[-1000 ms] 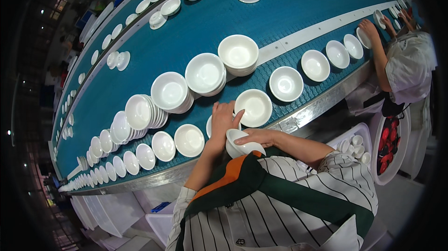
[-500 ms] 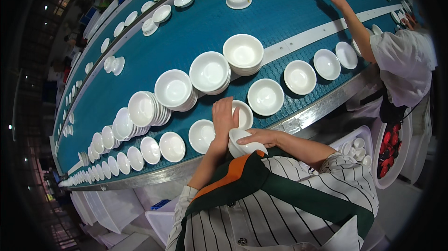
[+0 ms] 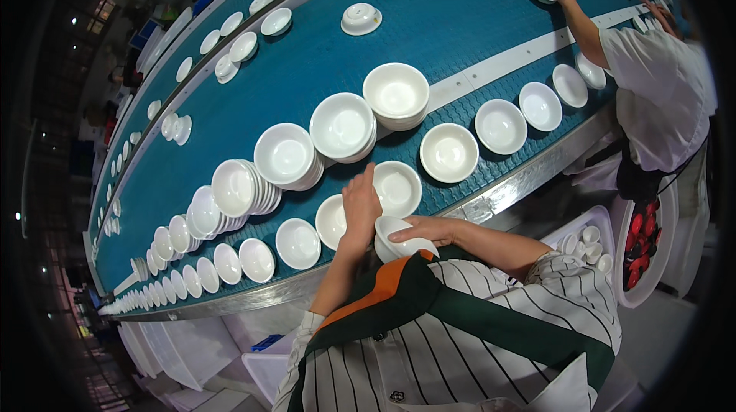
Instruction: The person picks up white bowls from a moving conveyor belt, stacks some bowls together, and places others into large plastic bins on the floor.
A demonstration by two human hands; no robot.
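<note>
Right hand (image 3: 425,231): the fingers are pinching at least one white bowl (image 3: 389,245), thumb inside its rim. Left hand (image 3: 361,203): the fingers are pointing across the conveyor belt (image 3: 468,111) between two single bowls (image 3: 399,188); whether they are gripping either cannot be told. Stacked bowls (image 3: 343,125) are standing beyond these fingers.

From afar I see a factory: teal conveyor belt (image 3: 429,29) at twelve o'clock, stacked white bowls (image 3: 285,154) at ten, co-worker (image 3: 663,82) at two.
</note>
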